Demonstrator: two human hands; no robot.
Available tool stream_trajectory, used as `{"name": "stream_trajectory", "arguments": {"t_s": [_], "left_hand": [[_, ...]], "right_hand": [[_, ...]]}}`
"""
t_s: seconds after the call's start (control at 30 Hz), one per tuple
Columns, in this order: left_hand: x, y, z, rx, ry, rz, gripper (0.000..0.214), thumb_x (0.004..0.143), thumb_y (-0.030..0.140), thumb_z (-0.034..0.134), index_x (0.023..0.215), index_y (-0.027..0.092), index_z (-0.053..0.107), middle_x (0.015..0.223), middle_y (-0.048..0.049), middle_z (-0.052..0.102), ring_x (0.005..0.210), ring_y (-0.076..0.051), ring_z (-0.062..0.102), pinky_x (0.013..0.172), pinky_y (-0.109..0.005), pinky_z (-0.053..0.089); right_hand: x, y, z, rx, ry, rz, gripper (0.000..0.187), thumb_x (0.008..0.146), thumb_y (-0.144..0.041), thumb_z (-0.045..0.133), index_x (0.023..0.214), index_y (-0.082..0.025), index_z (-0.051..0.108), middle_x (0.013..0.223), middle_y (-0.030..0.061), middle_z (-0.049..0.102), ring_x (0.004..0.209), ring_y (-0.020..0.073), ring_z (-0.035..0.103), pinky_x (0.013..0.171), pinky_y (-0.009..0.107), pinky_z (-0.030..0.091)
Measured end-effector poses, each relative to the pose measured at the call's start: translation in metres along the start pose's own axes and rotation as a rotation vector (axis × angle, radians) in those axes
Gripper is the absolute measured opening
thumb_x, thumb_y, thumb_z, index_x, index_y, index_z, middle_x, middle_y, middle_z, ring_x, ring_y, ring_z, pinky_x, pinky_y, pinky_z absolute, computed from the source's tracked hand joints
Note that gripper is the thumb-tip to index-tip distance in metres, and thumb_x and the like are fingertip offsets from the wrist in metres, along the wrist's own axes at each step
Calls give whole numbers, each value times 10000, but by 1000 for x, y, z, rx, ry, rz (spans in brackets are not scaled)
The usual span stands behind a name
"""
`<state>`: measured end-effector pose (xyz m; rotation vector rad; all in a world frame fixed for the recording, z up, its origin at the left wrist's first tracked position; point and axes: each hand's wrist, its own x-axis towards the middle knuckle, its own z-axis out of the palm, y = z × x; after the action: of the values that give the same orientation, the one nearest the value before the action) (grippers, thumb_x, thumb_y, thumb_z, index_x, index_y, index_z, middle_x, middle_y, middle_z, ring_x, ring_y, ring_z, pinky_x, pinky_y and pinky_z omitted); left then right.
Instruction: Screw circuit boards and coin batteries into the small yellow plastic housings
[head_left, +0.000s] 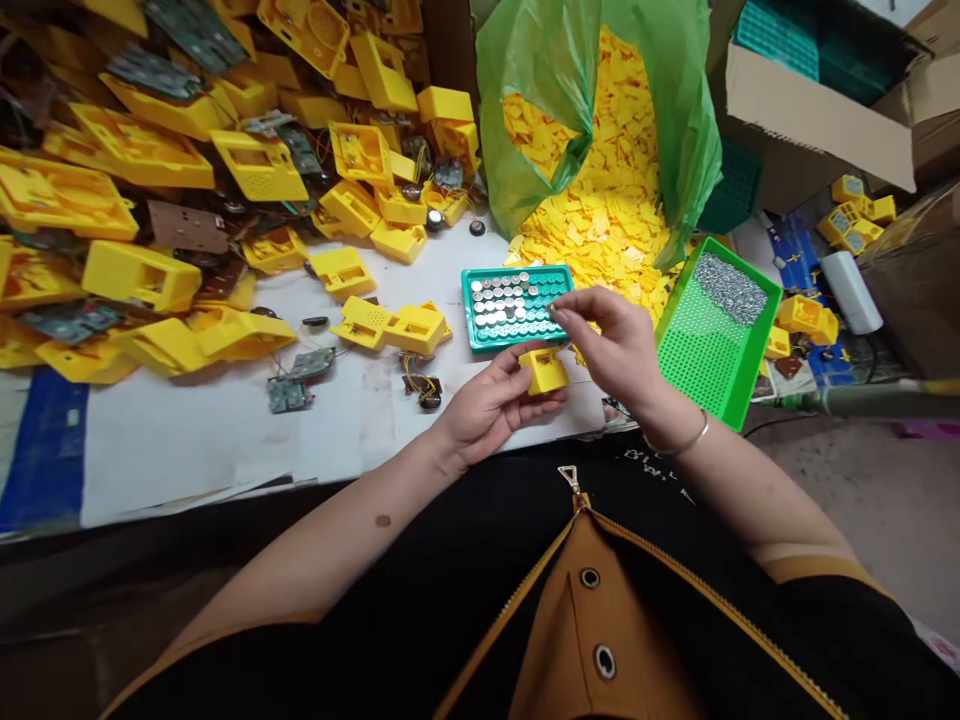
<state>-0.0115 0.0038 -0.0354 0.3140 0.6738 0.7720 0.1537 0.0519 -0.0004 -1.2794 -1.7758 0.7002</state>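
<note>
My left hand [491,405] is wrapped round a small yellow plastic housing [546,371], with its cut-out side facing me. Just above and to the right, my right hand [607,335] pinches a tiny silvery piece [553,308], probably a button cell, between thumb and forefinger. It hovers over the right front part of a teal tray [469,335]. Round button cells [491,308] fill much of the tray's left side in rows, while bare round pockets show on the right. More yellow housings [416,328] lie to the left of the tray.
A big heap of yellow housings [142,275] with circuit boards and wires covers the left. Behind the tray, a green bag [525,190] spills small yellow pieces [607,215]. A green basket [697,375] holds small metal parts [729,288], near a cardboard box [814,115] at right.
</note>
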Motion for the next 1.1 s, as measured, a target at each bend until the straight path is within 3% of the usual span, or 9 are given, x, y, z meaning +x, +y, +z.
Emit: {"name": "stream_trajectory", "arguments": {"t_s": [0.07, 0.17, 0.3, 0.4, 0.57, 0.67, 0.83, 0.97, 1.1], "left_hand": [[3, -3, 1, -66, 5, 37, 289, 874, 183, 617, 1158, 233, 592, 1127, -44, 669, 983, -189, 695, 914, -381, 550], [7, -6, 3, -119, 23, 88, 282, 877, 129, 597, 1136, 236, 631, 1099, -22, 676, 996, -165, 680, 951, -403, 540], [8, -8, 4, -141, 36, 104, 309, 873, 99, 593, 1135, 247, 660, 1037, -7, 689, 951, -131, 679, 944, -390, 549], [8, -8, 2, -149, 21, 108, 304, 866, 115, 612, 1129, 258, 671, 1083, -12, 693, 1001, -158, 678, 902, -377, 572], [9, -10, 0, -91, 5, 103, 319, 829, 132, 671, 1116, 270, 686, 1122, -13, 696, 1022, -168, 678, 928, -385, 564], [10, -12, -1, -36, 2, 111, 302, 809, 124, 692, 1082, 252, 703, 1093, -17, 706, 1005, -170, 681, 922, -379, 565], [9, -9, -1, -50, -14, 74, 308, 817, 151, 685, 1112, 239, 689, 1098, -33, 706, 954, -183, 696, 913, -415, 566], [9, -5, -2, -75, -36, 56, 296, 825, 182, 679, 1117, 231, 678, 1109, -50, 707, 982, -231, 701, 880, -433, 580], [10, -4, -2, -89, -30, 40, 287, 823, 188, 684, 1108, 218, 672, 1118, -57, 710, 980, -241, 704, 869, -428, 582]], "right_hand": [[-24, -3, 4, 98, 59, 70, 81, 867, -270, 620, 877, -208, 670, 857, 8, 707, 792, 136, 633, 747, 296, 505], [-45, -1, 17, 62, 140, 39, 79, 869, -278, 616, 854, -220, 669, 841, 16, 700, 835, 157, 620, 801, 332, 491], [-48, 4, 28, 8, 153, -30, 93, 880, -275, 590, 834, -230, 658, 807, 17, 678, 832, 168, 591, 815, 357, 467], [-42, 3, 22, 104, 161, 69, 97, 853, -307, 609, 833, -227, 661, 852, 27, 661, 866, 165, 587, 837, 354, 471], [-34, 0, 2, 366, -161, 466, 189, 738, -362, 688, 767, -184, 631, 784, 14, 632, 734, 139, 578, 701, 311, 482], [-35, 1, -3, 268, -177, 544, 218, 688, -333, 723, 738, -181, 575, 719, -14, 591, 640, 113, 524, 612, 275, 440], [-17, -3, -10, 33, -146, 297, 142, 786, -293, 675, 768, -183, 587, 753, -11, 585, 688, 114, 517, 656, 274, 425], [22, 0, -5, -421, -167, -5, 124, 879, -186, 543, 883, -164, 666, 899, 63, 610, 873, 185, 532, 803, 346, 405], [51, 10, 16, -719, -332, -32, 204, 902, -183, 499, 927, -119, 691, 965, 136, 624, 923, 244, 524, 788, 378, 384]]}}
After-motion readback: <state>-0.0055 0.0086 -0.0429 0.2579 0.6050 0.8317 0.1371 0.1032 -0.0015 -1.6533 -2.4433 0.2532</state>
